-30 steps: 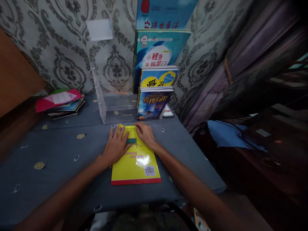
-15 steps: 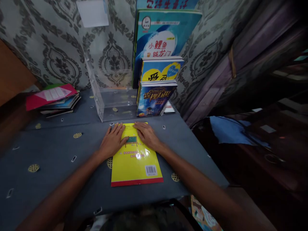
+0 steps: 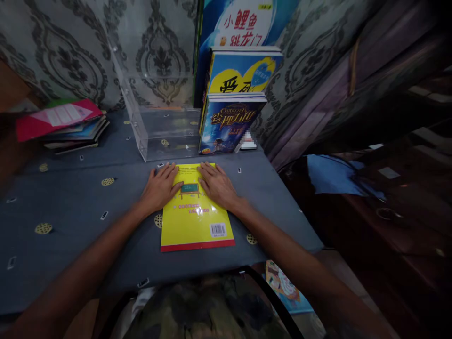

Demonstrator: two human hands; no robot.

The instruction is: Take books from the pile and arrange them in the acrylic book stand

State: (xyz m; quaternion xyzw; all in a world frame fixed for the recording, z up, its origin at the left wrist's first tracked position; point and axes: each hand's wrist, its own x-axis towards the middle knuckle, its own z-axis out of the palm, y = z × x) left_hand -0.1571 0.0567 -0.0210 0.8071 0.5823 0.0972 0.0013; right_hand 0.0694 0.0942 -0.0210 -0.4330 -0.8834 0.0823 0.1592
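A yellow book [image 3: 192,228] with a red strip along its near edge lies flat on the cloth-covered table, its barcode toward me. On its upper left edge rests my left hand [image 3: 160,190], fingers stretched out and thumb over the cover. My right hand [image 3: 217,186] lies flat on the upper right edge, fingers extended. Neither hand grips the book. Just beyond stands a clear acrylic rack [image 3: 141,136]. At its right side are upright books, with a dark blue book [image 3: 228,125] in front and a blue-and-yellow book [image 3: 243,70] behind it.
A stack of books with a pink one [image 3: 58,117] on top sits at the back left of the table [image 3: 81,197]. A taller blue book [image 3: 243,21] leans against the patterned curtain [image 3: 162,47]. Below the near right edge lies another colourful book [image 3: 286,287].
The view has tilted downward, so the table and rack appear higher. Both hands stay on the yellow book; the right hand's fingers look slightly more spread.
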